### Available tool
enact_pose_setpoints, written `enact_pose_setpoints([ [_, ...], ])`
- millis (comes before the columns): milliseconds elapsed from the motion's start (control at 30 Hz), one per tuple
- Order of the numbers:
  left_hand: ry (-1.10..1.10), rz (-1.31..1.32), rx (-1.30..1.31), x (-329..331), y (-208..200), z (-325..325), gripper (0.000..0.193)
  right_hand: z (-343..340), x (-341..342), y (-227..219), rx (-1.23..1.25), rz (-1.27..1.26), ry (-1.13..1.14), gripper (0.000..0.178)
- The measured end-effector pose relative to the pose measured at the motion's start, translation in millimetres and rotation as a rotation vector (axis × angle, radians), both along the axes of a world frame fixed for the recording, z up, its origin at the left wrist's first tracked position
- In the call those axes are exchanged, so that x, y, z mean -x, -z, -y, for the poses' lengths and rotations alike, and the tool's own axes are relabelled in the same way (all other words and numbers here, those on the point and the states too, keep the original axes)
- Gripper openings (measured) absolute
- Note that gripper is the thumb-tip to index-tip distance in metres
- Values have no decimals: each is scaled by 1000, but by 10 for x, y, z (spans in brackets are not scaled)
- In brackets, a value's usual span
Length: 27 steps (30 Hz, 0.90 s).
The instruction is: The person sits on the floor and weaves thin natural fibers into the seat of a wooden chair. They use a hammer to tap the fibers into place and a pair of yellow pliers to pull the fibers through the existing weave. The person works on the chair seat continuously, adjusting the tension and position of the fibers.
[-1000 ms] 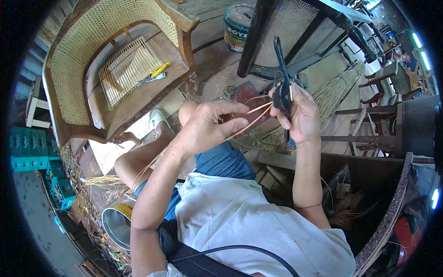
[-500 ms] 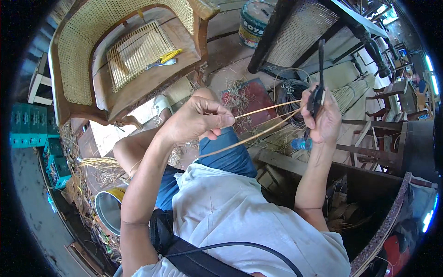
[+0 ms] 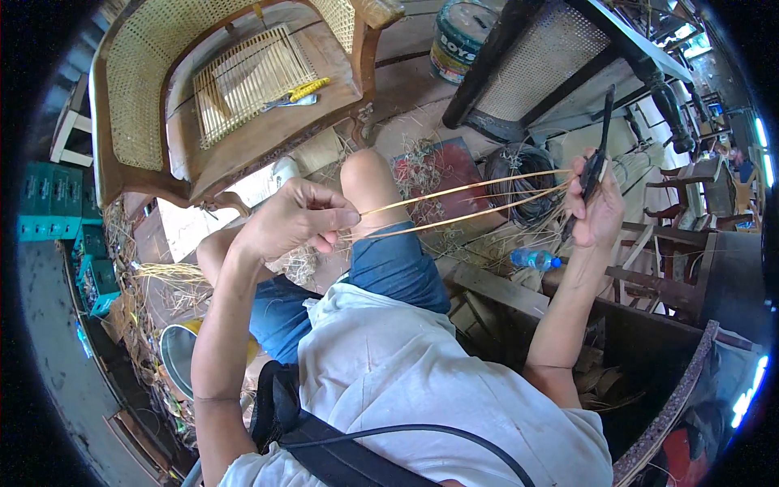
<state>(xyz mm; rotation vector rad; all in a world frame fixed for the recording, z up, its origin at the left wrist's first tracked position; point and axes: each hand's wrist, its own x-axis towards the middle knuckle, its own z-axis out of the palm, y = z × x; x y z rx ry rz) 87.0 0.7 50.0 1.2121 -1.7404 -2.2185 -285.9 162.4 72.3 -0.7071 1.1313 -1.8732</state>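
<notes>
My left hand (image 3: 304, 217) pinches the end of a thin tan rattan strip (image 3: 462, 187) between thumb and fingers, above my knees. The strip runs nearly straight across to my right hand (image 3: 599, 201). Closed in that hand is a long, dark, narrow tool (image 3: 604, 134), pointing up and away; its exact kind does not show clearly. A second length of strip (image 3: 479, 217) runs below the first, from the right hand back under the left. How the strip meets the tool is hidden by the right fingers.
Ahead on the left stands a wooden armchair (image 3: 361, 73) with cane webbing, a partly woven seat and yellow-handled pliers (image 3: 308, 88). A paint bucket (image 3: 462, 40), a black coil (image 3: 527, 183) and a dark cane-panelled frame (image 3: 495, 73) lie beyond. A plastic bottle (image 3: 534, 259) is near my right forearm.
My hands have drawn apart, the left moving left and the right moving right with the tool. More of the rattan strip now stretches between them.
</notes>
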Motion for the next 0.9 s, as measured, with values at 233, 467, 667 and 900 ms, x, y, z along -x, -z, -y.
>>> enact_pose_setpoints([
  [233, -25, 83, 105, -148, 56, 68, 19, -25, 167, 42, 100, 85, -162, 34],
  [467, -57, 61, 1206, 253, 174, -118, 21, -5, 87, 141, -10, 59, 16, 41],
  [667, -8, -508, 660, 1206, 249, -637, 30, 17, 99, 194, 25, 56, -89, 39],
  [900, 161, -113, 267, 673, 183, -254, 22, -68, 554, 152, -18, -32, 152, 35],
])
